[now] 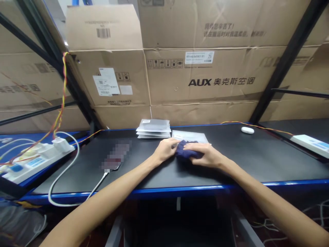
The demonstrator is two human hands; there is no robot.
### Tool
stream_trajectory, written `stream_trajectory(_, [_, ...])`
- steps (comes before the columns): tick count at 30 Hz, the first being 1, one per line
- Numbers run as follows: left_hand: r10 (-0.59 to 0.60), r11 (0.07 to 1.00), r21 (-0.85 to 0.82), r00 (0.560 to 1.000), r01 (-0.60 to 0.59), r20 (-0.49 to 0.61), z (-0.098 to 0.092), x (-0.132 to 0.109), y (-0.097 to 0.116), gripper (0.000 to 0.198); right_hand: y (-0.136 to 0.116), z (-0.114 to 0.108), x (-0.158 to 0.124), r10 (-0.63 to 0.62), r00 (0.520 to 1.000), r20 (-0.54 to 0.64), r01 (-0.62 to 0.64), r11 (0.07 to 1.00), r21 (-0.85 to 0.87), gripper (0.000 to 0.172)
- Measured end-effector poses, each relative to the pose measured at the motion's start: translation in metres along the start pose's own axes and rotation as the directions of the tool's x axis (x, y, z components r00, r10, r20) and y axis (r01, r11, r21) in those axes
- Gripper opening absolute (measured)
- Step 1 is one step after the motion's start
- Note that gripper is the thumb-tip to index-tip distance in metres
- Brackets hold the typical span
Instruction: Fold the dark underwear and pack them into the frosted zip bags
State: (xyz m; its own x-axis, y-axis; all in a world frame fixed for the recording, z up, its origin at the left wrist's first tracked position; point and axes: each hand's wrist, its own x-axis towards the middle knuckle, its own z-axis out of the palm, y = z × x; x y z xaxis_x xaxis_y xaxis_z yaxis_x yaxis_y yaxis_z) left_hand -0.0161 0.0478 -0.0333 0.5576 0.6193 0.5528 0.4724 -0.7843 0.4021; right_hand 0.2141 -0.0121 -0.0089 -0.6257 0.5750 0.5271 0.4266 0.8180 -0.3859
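On the table [231, 161], my left hand [166, 149] and right hand [205, 153] each pinch the dark blue cloth [185, 151], bunching it over the clear bag [190, 136].

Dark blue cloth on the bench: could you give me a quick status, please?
Both hands, left and right, gripping small dark blue folded cloth. Clear flat plastic bag just behind. Nothing obstructing.

Left hand [166, 148], right hand [203, 152] gripping navy cloth [185, 152] on black bench [257, 157], clear bag [191, 136] behind.

Warehouse packing station, stacked cardboard boxes [200, 75], black workbench [257, 157], metal racking [288, 61]
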Motion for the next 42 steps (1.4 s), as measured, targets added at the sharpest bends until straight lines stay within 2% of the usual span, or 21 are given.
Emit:
stream_trajectory(3, [0.005,1.000,-0.016,1.000,-0.005,-0.014,0.001,-0.001,-0.002,0.026,0.010,0.001,0.004,-0.006,0.993,0.119,0.001,0.999,0.036,0.043])
stream_trajectory(6, [-0.032,0.998,-0.046,0.999,0.032,-0.011,0.003,-0.001,-0.002,0.028,0.021,-0.005,0.001,0.109,0.968,0.225,-0.107,0.994,-0.019,0.045])
stream_trajectory(10, [-0.167,0.982,-0.099,0.986,0.163,-0.030,0.005,0.000,0.000,0.030,0.031,-0.012,-0.002,0.236,0.920,0.313,-0.217,0.971,-0.096,0.054])
stream_trajectory(15, [-0.201,0.977,-0.088,0.977,0.194,-0.070,0.004,0.001,0.001,0.009,0.037,-0.007,0.007,0.233,0.929,0.288,-0.180,0.964,-0.197,0.052])
stream_trajectory(20, [-0.191,0.973,-0.150,0.978,0.176,-0.087,0.004,0.002,0.002,0.008,0.039,0.002,0.022,0.282,0.928,0.244,-0.196,0.925,-0.325,0.048])
stream_trajectory(24, [-0.170,0.979,-0.135,0.977,0.152,-0.130,0.006,0.002,0.001,0.007,0.038,0.010,0.038,0.433,0.878,0.204,-0.315,0.843,-0.436,0.041])
stream_trajectory(27, [-0.133,0.986,-0.120,0.984,0.118,-0.119,0.007,0.001,-0.001,0.007,0.035,0.015,0.048,0.514,0.845,0.150,-0.400,0.792,-0.462,0.040])
stream_trajectory(31, [-0.125,0.988,-0.107,0.985,0.113,-0.116,0.005,0.001,-0.001,0.007,0.034,0.012,0.046,0.498,0.853,0.157,-0.401,0.817,-0.415,0.048])
stream_trajectory(36, [-0.159,0.985,-0.096,0.978,0.146,-0.135,0.001,0.002,-0.002,0.008,0.039,-0.003,0.024,0.315,0.905,0.286,-0.249,0.937,-0.243,0.060])
stream_trajectory(39, [-0.157,0.984,-0.105,0.979,0.144,-0.131,0.001,0.003,-0.004,0.008,0.041,-0.004,0.018,0.258,0.913,0.316,-0.169,0.944,-0.282,0.057])
stream_trajectory(42, [-0.129,0.987,-0.110,0.985,0.117,-0.110,0.001,0.002,-0.005,0.009,0.042,0.002,0.026,0.308,0.900,0.308,-0.172,0.901,-0.398,0.048])
